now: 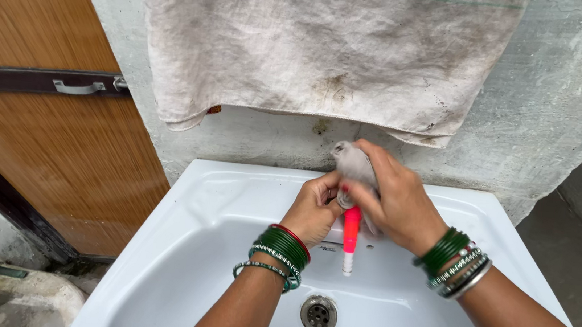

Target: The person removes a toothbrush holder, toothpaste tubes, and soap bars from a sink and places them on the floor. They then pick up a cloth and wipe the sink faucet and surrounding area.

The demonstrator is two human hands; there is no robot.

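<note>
Head view: both hands meet at the back rim of the white sink (pixel 172 245). The right hand (pixel 396 201) is wrapped over the grey tap (pixel 349 161), fingers (pixel 364 197) closed around its body just above the pink nozzle (pixel 350 230), which pokes down below them with a white tip. The left hand (pixel 313 210) presses in from the side, fingers curled shut against the tap's base, touching the right. A stained cloth (pixel 319 42) hangs on the wall above; the drain (pixel 318 314) sits below.
</note>
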